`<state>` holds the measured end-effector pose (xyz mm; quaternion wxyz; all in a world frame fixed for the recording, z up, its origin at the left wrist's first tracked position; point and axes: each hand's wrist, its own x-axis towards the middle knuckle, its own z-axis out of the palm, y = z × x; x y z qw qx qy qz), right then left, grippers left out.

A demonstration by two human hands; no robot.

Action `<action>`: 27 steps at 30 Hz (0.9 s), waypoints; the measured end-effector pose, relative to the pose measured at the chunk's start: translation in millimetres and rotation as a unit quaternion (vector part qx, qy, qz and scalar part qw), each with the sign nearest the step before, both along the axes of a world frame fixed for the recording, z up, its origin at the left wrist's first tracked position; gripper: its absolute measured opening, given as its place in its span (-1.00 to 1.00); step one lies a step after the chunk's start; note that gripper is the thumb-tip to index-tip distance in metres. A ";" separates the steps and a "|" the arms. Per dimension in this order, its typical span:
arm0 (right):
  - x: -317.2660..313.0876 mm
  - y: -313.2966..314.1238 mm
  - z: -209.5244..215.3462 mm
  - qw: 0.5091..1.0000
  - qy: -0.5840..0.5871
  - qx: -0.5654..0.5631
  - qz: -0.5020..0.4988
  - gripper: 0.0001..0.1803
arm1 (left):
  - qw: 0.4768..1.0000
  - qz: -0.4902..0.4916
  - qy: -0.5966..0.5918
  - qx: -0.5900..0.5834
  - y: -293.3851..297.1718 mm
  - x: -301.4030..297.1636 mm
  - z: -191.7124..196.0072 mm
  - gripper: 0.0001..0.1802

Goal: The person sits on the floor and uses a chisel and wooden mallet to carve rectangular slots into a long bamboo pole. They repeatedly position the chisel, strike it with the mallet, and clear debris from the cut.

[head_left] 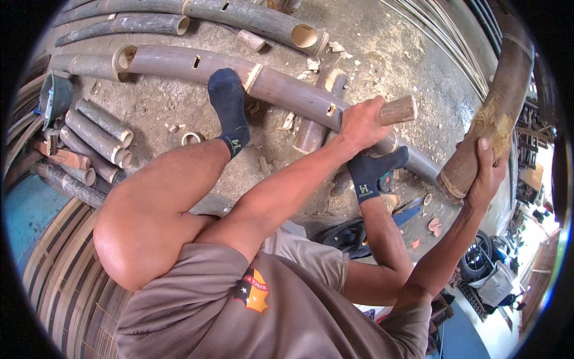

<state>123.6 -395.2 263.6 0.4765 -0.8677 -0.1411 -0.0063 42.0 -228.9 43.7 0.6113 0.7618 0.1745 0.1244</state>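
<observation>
My left hand is wrapped round the handle of a chisel, a thick round wooden grip that sticks out to the right. Its blade is mostly hidden by the hand. Under that hand lies a long brown bamboo pole, with a dark slot at its left part and a small pale-edged slot beside my left hand. In my right hand is a heavy bamboo club, raised at the right and frayed on its side. My socked feet rest against the pole, the left sock and the right sock.
A short bamboo piece lies crosswise under the pole. More bamboo poles stretch along the far side. Cut bamboo lengths are piled at the left by a grey bucket. Wood chips litter the floor. A saw lies near my right leg.
</observation>
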 end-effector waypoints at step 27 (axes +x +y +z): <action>-14.0 9.4 24.0 0.995 -0.093 -0.027 0.020 -0.27 | 0.997 0.022 0.053 -0.055 16.3 15.9 -4.3 -0.53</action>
